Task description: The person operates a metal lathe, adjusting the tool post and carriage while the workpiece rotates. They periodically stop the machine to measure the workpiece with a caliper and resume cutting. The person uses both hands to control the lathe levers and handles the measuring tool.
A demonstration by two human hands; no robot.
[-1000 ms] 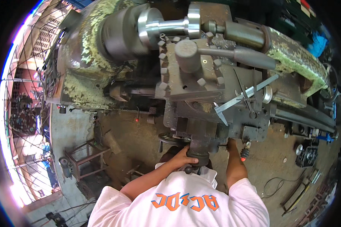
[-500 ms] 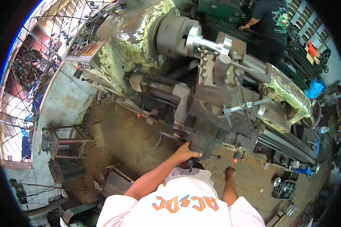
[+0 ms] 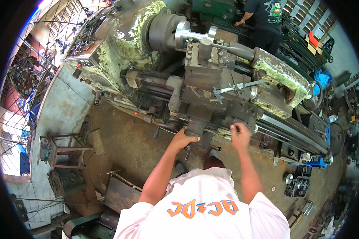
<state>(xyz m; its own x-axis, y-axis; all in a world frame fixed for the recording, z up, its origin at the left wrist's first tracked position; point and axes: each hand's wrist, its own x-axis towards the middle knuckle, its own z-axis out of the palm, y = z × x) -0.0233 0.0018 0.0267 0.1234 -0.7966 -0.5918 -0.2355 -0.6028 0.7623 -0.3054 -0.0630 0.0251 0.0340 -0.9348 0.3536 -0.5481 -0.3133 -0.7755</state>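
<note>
A large worn metal lathe fills the upper middle. Its grey chuck (image 3: 163,32) holds a shiny flanged metal workpiece (image 3: 194,35), whose right end is at the tailstock (image 3: 243,51). In front of it stands the tool post (image 3: 205,49). My left hand (image 3: 181,141) grips the front end of the cross slide (image 3: 195,127), thumb stretched to the right; a dark crank handle (image 3: 188,153) hangs just below. At the right front of the carriage is my right hand (image 3: 240,137), fingers curled; what they hold is hidden. A caliper (image 3: 239,87) lies on the carriage behind it.
A person in a dark shirt (image 3: 263,18) stands by a green machine (image 3: 213,10) beyond the lathe. Left are a metal-framed stand (image 3: 70,149) and barred window (image 3: 18,119). The long bed (image 3: 293,133) runs right. My feet are on the brown floor (image 3: 119,139).
My right hand has risen from low at my side to the carriage front, where a red-tipped lever showed before. My left hand stays on the cross slide. The view has shifted.
</note>
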